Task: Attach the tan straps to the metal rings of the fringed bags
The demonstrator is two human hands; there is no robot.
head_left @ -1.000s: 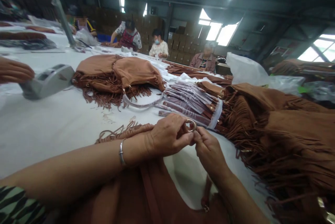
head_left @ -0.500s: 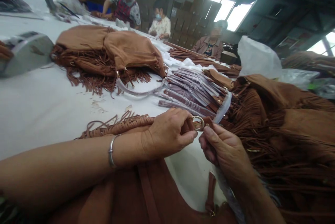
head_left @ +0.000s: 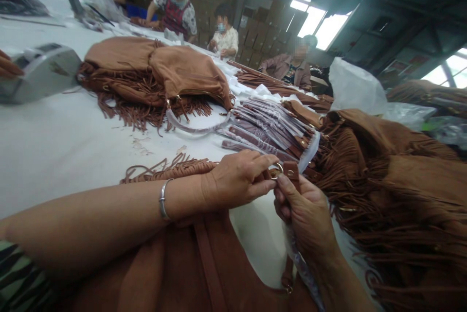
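Note:
A brown fringed handbag (head_left: 175,263) lies across the near edge in front of me. My left hand (head_left: 242,178) is closed at a gold-coloured metal ring (head_left: 280,168), pinching it with thumb and forefinger. My right hand (head_left: 304,210) grips a brown leather strap; the strap's end tab (head_left: 291,172), with a round metal stud, stands up above the fingers right beside the ring. Plastic wrapping (head_left: 304,270) covers the strap where it hangs below this hand. Whether the tab passes through the ring is hidden by my fingers.
Plastic-wrapped straps (head_left: 266,125) lie in a bundle beyond my hands. Brown fringed bags (head_left: 189,71) are stacked behind to the left, and more fringed bags (head_left: 419,171) pile up on the right. A grey machine (head_left: 44,71) stands at left. Several people sit or stand along the table.
My right hand has shifted slightly left, closer to the ring. The studded tab has turned upright and shows its face, and the ring is tilted more.

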